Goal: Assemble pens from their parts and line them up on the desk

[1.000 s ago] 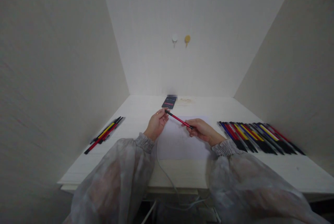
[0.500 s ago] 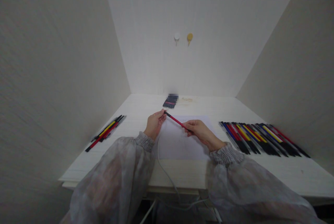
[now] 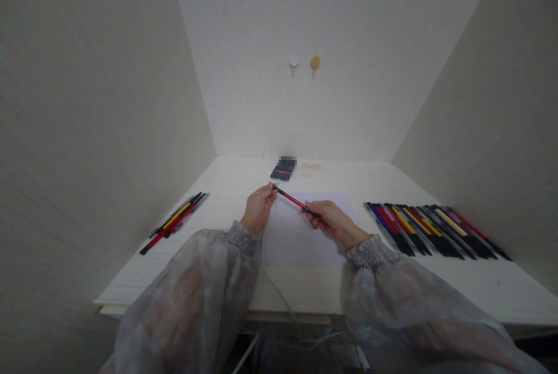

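Note:
A red pen (image 3: 291,198) with black ends slants between my two hands, above a white sheet of paper (image 3: 300,246). My left hand (image 3: 260,206) pinches its upper left end between thumb and fingers. The lower right end is gripped by my right hand (image 3: 331,218), whose fingers partly cover it. To the right lies a long row of pens (image 3: 429,228) in red, blue, yellow and black, side by side on the table. A smaller group of pens (image 3: 176,220) rests at the left.
A phone (image 3: 282,171) lies behind my hands on the white table (image 3: 305,292). From near the paper a white cable (image 3: 279,291) runs over the table's front edge. Panels enclose the table at the back and sides; a white hook (image 3: 293,62) and a yellow hook (image 3: 315,63) hang behind.
My right hand's fingers have closed further around the lower end of the pen. My left hand keeps its hold, nearly still. The whole view has shifted slightly.

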### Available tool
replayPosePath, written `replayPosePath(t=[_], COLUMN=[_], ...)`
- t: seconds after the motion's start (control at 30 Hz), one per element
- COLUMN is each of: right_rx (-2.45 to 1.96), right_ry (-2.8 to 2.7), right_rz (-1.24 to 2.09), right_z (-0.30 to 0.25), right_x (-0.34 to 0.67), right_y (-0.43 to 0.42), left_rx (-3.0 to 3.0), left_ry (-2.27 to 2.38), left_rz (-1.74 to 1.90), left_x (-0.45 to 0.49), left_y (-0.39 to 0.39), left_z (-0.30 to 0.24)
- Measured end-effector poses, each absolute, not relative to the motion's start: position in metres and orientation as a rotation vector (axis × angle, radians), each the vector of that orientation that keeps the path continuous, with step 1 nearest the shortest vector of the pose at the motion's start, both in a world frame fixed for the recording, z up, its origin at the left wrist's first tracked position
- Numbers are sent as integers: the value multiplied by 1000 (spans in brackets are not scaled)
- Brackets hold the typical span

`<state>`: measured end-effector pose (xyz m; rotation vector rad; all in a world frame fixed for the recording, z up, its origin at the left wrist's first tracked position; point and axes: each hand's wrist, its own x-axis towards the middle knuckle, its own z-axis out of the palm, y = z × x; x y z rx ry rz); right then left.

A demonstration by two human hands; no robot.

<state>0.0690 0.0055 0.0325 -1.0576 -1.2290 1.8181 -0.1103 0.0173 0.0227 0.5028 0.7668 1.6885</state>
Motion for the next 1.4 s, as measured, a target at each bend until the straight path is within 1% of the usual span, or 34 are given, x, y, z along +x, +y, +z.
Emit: replayPosePath(t=[0.1, 0.17, 0.27, 0.33, 0.47, 0.6, 0.67, 0.77, 0.83, 0.9, 1.07, 1.27, 1.4], right_rx=[-983, -926, -945, -1013, -1016, -953, -970, -1021, -1024, -1009, -947, -979, -996], right_ry=[-1147, -1078, -1029, -1063, -1066, -966, -967, -1096, -1145, -1123, -1050, -1021, -1034], right_rz=[1708, 1704, 1885, 1941, 1755, 1714, 1767, 1983, 2066, 2012, 1746, 1987, 1769], right_z=[34, 34, 32, 30, 29, 33, 35, 34, 32, 31, 35, 35, 34], right_x=[68, 69, 71, 71, 67, 67, 69, 71, 71, 70, 68, 72, 70], right_y=[7, 8, 10, 11, 11, 9, 8, 8, 9, 10, 10, 12, 11], left_rx=[493, 494, 505, 507, 513, 525, 539, 560, 570, 574, 545, 555, 535], left_ry=[767, 763, 748, 749, 774, 771, 758, 760, 772, 780, 778, 765, 789], left_rz=[1697, 1700, 1697, 1689, 1681, 1705, 1700, 1683, 1680, 1679, 1669, 1673, 1680], left_x=[-110, -110, -109, -108, -108, -111, -111, -109, -108, -107, -107, -108, -108], left_y=[17, 17, 16, 16, 17, 19, 20, 19, 18, 17, 16, 16, 16], left_z=[24, 24, 25, 24, 23, 21, 21, 23, 24, 25, 27, 26, 26])
